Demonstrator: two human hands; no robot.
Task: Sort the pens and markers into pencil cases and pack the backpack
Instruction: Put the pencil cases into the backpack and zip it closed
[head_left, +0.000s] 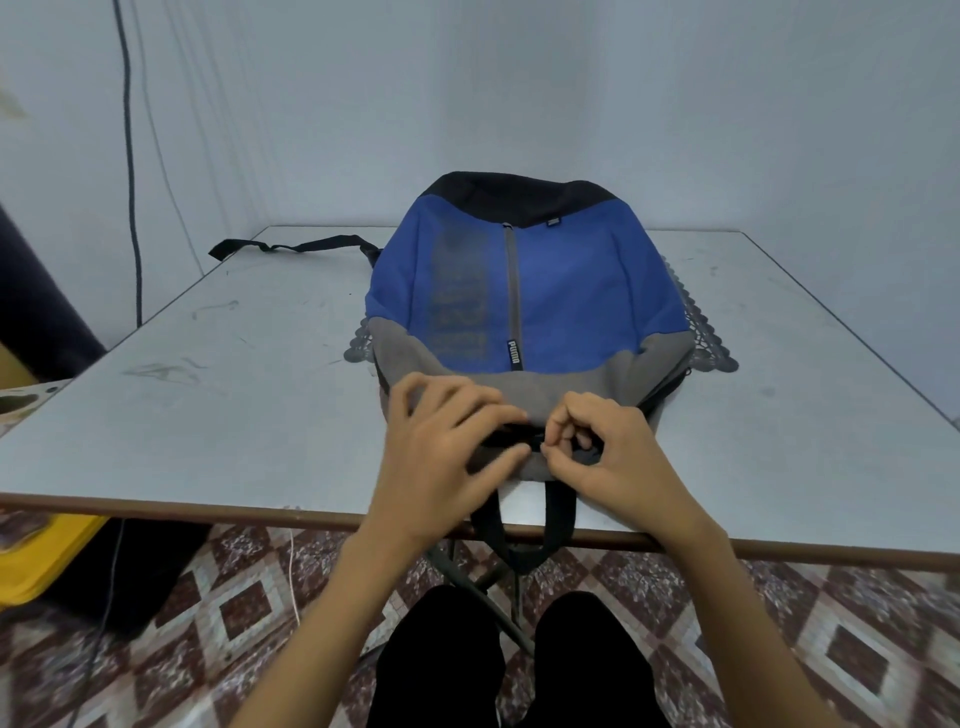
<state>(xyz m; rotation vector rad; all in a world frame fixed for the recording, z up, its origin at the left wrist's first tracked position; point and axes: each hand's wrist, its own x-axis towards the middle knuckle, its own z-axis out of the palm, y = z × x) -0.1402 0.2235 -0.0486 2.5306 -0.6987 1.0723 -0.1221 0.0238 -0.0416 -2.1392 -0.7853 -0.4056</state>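
Backpack (571, 291) of soft blue-grey cloth — left hand (441, 457) presses it flat-fingered, right hand (613, 452) pinches its zipper (511, 435).

One backpack (571, 280), blue, grey and black, lies on one table (234, 415). Two bare hands are at its near end: one left hand (441, 457) and one right hand (618, 457). The backpack shows one front zipper (514, 291) with one pull tab (514, 356), one small label (552, 222) near its far end, one carry loop (524, 556) hanging over the table edge, and one shoulder strap (311, 244) trailing to the left. One grey lace-edged mat (711, 343) lies under it, showing on both sides. One dark cable (132, 182) runs down the wall. One yellow box (41, 561) and one thin white cord (293, 577) are on the floor. Two knees (441, 654) in black trousers are seen below.
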